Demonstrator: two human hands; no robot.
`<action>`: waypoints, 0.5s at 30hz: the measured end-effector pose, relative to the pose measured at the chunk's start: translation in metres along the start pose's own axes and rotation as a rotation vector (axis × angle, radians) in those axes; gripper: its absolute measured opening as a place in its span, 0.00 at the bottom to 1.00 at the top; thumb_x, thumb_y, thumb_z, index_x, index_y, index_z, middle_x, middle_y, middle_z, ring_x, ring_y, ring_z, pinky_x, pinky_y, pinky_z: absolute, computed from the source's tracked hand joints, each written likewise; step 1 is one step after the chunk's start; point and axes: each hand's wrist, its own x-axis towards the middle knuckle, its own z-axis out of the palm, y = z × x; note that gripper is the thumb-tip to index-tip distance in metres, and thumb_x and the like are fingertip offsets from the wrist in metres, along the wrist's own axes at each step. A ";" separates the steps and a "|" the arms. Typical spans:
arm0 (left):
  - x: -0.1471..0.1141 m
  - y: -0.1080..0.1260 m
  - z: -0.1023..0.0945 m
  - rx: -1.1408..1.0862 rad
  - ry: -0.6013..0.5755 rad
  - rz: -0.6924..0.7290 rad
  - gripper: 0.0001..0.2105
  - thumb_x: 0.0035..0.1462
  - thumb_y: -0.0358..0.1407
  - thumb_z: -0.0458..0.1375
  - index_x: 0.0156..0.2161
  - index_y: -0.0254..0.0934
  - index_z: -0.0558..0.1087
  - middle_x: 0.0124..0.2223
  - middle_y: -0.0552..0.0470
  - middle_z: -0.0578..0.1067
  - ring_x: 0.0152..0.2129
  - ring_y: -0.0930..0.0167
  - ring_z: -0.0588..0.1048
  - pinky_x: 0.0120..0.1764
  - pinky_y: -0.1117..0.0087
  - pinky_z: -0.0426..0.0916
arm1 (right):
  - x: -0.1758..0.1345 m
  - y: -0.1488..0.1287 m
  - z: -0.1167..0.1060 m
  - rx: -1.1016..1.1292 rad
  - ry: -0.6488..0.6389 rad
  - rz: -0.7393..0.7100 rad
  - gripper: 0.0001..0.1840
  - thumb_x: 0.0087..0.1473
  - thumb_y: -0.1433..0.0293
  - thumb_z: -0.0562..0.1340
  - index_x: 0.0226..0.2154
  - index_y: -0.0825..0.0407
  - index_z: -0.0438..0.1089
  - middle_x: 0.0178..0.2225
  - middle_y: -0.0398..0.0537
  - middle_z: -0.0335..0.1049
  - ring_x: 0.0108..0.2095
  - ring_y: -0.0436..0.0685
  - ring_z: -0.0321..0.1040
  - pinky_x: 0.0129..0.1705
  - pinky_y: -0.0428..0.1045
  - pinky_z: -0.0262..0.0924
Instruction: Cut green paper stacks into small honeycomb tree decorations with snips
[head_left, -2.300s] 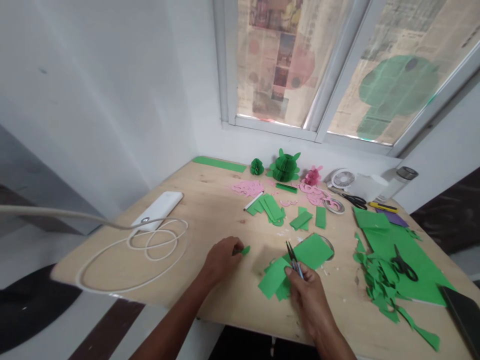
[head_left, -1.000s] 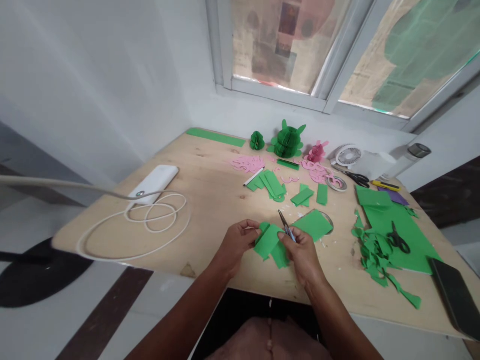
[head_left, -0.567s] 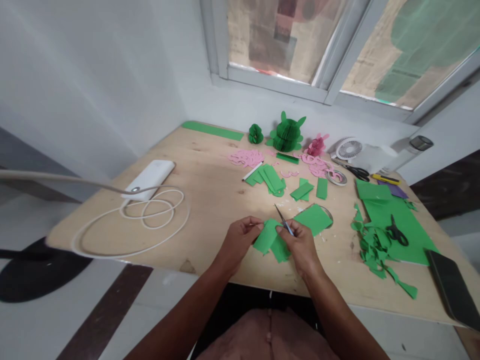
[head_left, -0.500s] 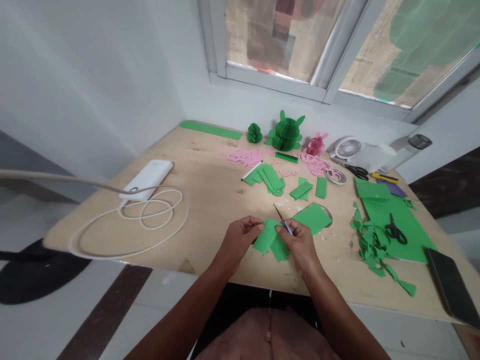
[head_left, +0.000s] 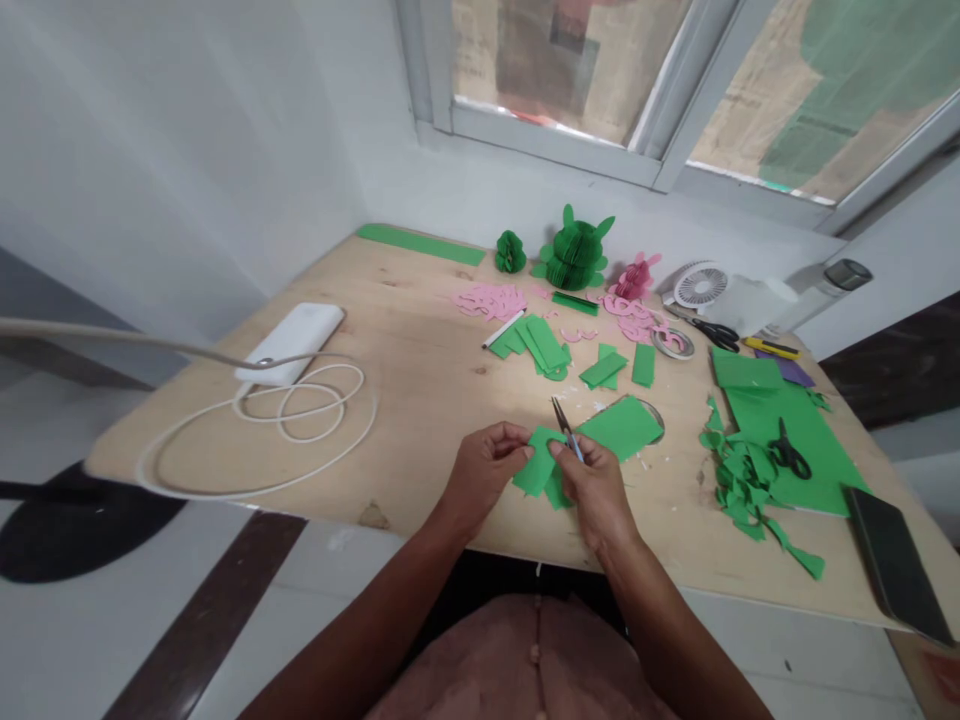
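Note:
My left hand point(head_left: 487, 468) pinches the left edge of a small green paper piece point(head_left: 532, 474) between thumb and fingertips. On the other side, the thumb of my right hand point(head_left: 600, 492) presses on the same paper. Slim scissors point(head_left: 568, 432) sit in my right hand too, their points up and away from me and the blades slightly parted. Another bit of green paper point(head_left: 556, 490) shows below the held piece. Just beyond my right hand a larger green sheet point(head_left: 622, 428) lies over a round object whose edge barely shows.
Green strips point(head_left: 545, 343), pink scraps point(head_left: 491, 300) and a tape roll point(head_left: 673, 344) lie farther back. Green paper figures point(head_left: 574, 255) stand by the wall. To the right are green offcuts point(head_left: 742, 480), black scissors point(head_left: 789, 455) and a dark phone-like slab point(head_left: 896, 560). A white cable point(head_left: 247, 490) loops left.
The scissors' blades look a little farther apart. Both hands stay on the green paper, which has tilted slightly. The whole view has shifted a little.

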 end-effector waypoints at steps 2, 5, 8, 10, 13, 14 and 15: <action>0.000 0.000 0.001 -0.001 -0.007 0.000 0.06 0.39 0.31 0.65 0.27 0.34 0.74 0.25 0.55 0.76 0.21 0.76 0.72 0.27 0.75 0.65 | 0.000 0.003 0.000 0.020 0.028 0.008 0.17 0.36 0.59 0.71 0.21 0.53 0.67 0.12 0.32 0.51 0.14 0.42 0.39 0.15 0.43 0.33; -0.002 0.000 0.001 0.001 -0.024 -0.027 0.07 0.40 0.32 0.65 0.29 0.34 0.75 0.25 0.55 0.76 0.21 0.76 0.72 0.27 0.76 0.65 | 0.000 0.003 0.000 0.021 0.037 0.000 0.17 0.36 0.60 0.71 0.21 0.53 0.66 0.12 0.31 0.50 0.14 0.42 0.40 0.15 0.42 0.34; -0.004 -0.001 -0.001 0.041 -0.031 -0.056 0.08 0.41 0.34 0.64 0.30 0.33 0.76 0.25 0.54 0.76 0.21 0.76 0.71 0.25 0.76 0.65 | -0.001 0.002 -0.001 0.013 0.035 -0.010 0.17 0.37 0.60 0.70 0.21 0.53 0.66 0.13 0.31 0.50 0.14 0.43 0.40 0.15 0.42 0.35; -0.005 -0.002 -0.003 0.077 -0.025 -0.065 0.08 0.40 0.35 0.64 0.28 0.33 0.76 0.24 0.54 0.75 0.20 0.76 0.69 0.24 0.76 0.65 | -0.001 0.001 -0.001 0.008 0.041 -0.010 0.16 0.37 0.60 0.70 0.21 0.53 0.66 0.13 0.31 0.50 0.14 0.43 0.39 0.15 0.42 0.35; -0.006 -0.004 -0.005 0.112 -0.028 -0.069 0.08 0.40 0.36 0.64 0.26 0.33 0.75 0.22 0.54 0.74 0.19 0.76 0.69 0.22 0.75 0.67 | -0.002 0.001 -0.002 0.000 0.040 -0.012 0.16 0.37 0.60 0.70 0.21 0.53 0.66 0.13 0.31 0.49 0.14 0.43 0.39 0.15 0.43 0.34; -0.006 -0.004 -0.005 0.120 -0.029 -0.068 0.08 0.40 0.36 0.64 0.26 0.33 0.74 0.22 0.54 0.73 0.20 0.75 0.69 0.22 0.75 0.67 | -0.002 0.001 -0.002 -0.004 0.039 -0.017 0.16 0.37 0.60 0.70 0.20 0.53 0.65 0.13 0.31 0.49 0.14 0.43 0.39 0.15 0.43 0.34; -0.006 -0.004 -0.005 0.128 -0.027 -0.065 0.08 0.41 0.36 0.64 0.26 0.33 0.74 0.22 0.54 0.73 0.20 0.76 0.69 0.22 0.75 0.67 | -0.002 0.001 -0.002 -0.009 0.037 -0.023 0.17 0.36 0.60 0.70 0.20 0.53 0.65 0.13 0.31 0.49 0.14 0.43 0.40 0.15 0.43 0.34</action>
